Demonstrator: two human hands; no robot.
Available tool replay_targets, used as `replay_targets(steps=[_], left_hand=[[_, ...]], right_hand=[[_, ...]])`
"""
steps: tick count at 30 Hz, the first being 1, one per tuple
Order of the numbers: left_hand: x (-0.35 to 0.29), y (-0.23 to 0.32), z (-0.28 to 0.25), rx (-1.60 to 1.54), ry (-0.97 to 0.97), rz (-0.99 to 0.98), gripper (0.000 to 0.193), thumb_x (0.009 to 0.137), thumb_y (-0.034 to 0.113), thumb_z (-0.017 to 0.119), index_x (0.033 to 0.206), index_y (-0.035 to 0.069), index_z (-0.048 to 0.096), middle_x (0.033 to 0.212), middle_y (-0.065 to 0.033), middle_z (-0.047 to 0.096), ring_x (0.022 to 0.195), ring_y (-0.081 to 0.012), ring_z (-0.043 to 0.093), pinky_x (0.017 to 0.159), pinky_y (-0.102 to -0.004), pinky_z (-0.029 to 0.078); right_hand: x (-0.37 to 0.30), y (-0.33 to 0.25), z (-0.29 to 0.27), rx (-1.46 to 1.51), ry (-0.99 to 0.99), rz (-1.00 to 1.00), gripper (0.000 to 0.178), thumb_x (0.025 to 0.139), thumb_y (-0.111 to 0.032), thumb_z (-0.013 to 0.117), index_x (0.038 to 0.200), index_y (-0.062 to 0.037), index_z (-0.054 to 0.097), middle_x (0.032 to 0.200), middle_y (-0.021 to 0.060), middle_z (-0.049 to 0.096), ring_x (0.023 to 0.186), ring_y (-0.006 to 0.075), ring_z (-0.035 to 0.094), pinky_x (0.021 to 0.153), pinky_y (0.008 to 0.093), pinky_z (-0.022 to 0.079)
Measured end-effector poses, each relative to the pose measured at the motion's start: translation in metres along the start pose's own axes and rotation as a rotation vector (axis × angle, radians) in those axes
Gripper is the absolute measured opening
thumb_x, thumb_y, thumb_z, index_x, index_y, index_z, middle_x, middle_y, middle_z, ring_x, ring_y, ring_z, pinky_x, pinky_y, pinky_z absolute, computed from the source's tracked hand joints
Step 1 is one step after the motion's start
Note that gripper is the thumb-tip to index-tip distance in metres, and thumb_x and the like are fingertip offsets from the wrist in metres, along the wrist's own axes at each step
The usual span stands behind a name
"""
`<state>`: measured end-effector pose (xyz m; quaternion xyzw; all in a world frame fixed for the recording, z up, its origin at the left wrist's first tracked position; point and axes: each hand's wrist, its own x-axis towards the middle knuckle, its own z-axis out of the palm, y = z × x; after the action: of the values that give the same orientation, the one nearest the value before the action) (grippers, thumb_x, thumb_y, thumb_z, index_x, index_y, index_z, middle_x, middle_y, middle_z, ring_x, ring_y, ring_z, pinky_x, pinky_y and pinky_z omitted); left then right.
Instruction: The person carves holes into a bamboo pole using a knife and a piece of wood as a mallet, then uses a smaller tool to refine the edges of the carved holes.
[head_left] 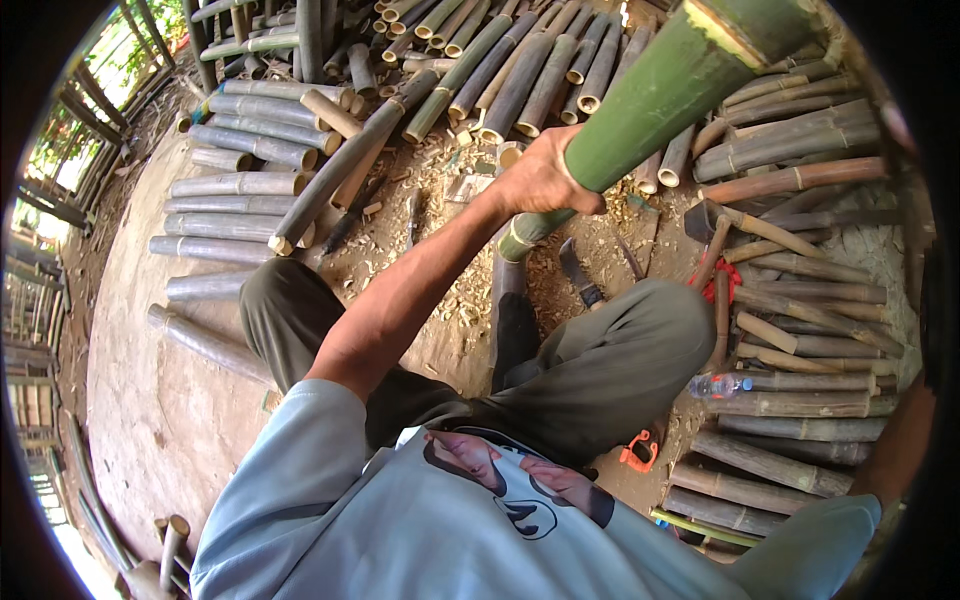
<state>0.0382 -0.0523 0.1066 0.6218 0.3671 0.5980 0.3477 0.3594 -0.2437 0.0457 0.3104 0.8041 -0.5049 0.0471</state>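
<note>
My left hand point(550, 172) is closed round a thick green bamboo pole point(660, 100), thumb and fingers wrapped on it. The pole slants from the upper right down toward the ground between my knees. A pale node ring shows near its top, and its upper end runs into the picture's rim. Its lower part point(532, 232) sits over a grey piece point(508, 275) whose kind I cannot make out. My right forearm point(900, 445) rises along the right edge and leaves the picture; that hand does not show clearly. A curved blade with a dark handle point(577, 268) lies near my right knee.
Wood shavings point(450, 250) cover the ground ahead. Cut grey bamboo lengths lie at left point(240, 183), ahead point(540, 85) and right point(800, 403). At right are a wooden-handled tool with a dark head point(702, 217), a plastic bottle point(720, 386) and an orange tool point(638, 452).
</note>
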Motion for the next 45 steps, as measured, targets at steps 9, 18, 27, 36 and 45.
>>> replay_targets(steps=[9, 18, 27, 36, 45], left_hand=[[-0.003, 0.004, -0.001, 0.055, -0.01, -0.049, 0.054, 0.06, 0.01, 0.086, 0.109, 0.004, 0.063, 0.089, -0.0014, 0.066, 0.085, -0.0115, 0.061, 0.079, -0.0304, 0.052], [-0.002, -0.007, -0.001, 0.024, -0.04, -0.041, 0.061, 0.059, 0.01, 0.087, 0.114, 0.004, 0.061, 0.097, -0.003, 0.066, 0.09, -0.0149, 0.062, 0.082, -0.033, 0.053], [-0.027, -0.034, 0.013, 0.147, 0.272, 0.043, 0.091, 0.057, 0.024, 0.089, 0.135, 0.007, 0.045, 0.122, -0.0169, 0.061, 0.116, -0.0309, 0.061, 0.103, -0.0413, 0.049], [-0.052, -0.019, 0.038, 0.215, 0.445, -0.034, 0.048, 0.06, 0.015, 0.079, 0.105, 0.004, 0.063, 0.088, -0.0149, 0.065, 0.085, -0.0358, 0.066, 0.077, -0.0482, 0.053], [-0.029, -0.012, 0.035, 0.092, 0.441, -0.078, 0.058, 0.061, 0.01, 0.077, 0.113, 0.002, 0.052, 0.083, -0.0203, 0.063, 0.079, -0.0396, 0.064, 0.069, -0.0519, 0.05]], right_hand=[[-0.009, 0.011, 0.019, -0.006, -0.049, 0.051, 0.083, 0.087, -0.036, 0.065, 0.155, -0.0052, 0.029, 0.148, 0.0204, 0.042, 0.129, 0.0335, 0.047, 0.11, 0.0429, 0.039], [0.001, -0.003, -0.036, -0.089, 0.184, -0.066, 0.082, 0.089, -0.039, 0.064, 0.153, -0.0022, 0.03, 0.145, 0.0205, 0.046, 0.127, 0.0333, 0.049, 0.109, 0.0434, 0.039], [-0.055, -0.02, -0.448, -0.688, 1.131, -0.24, 0.081, 0.091, -0.042, 0.063, 0.152, 0.0007, 0.032, 0.142, 0.0206, 0.049, 0.125, 0.0331, 0.051, 0.109, 0.0439, 0.039], [0.073, 0.068, -0.28, -0.524, 0.777, 0.092, 0.078, 0.091, -0.04, 0.064, 0.15, 0.0016, 0.033, 0.143, 0.0236, 0.047, 0.128, 0.0369, 0.049, 0.109, 0.0465, 0.038], [0.123, 0.182, -0.082, -0.33, 0.429, 0.368, 0.076, 0.091, -0.036, 0.065, 0.149, 0.0022, 0.033, 0.144, 0.0269, 0.044, 0.131, 0.0413, 0.046, 0.109, 0.0494, 0.037]])
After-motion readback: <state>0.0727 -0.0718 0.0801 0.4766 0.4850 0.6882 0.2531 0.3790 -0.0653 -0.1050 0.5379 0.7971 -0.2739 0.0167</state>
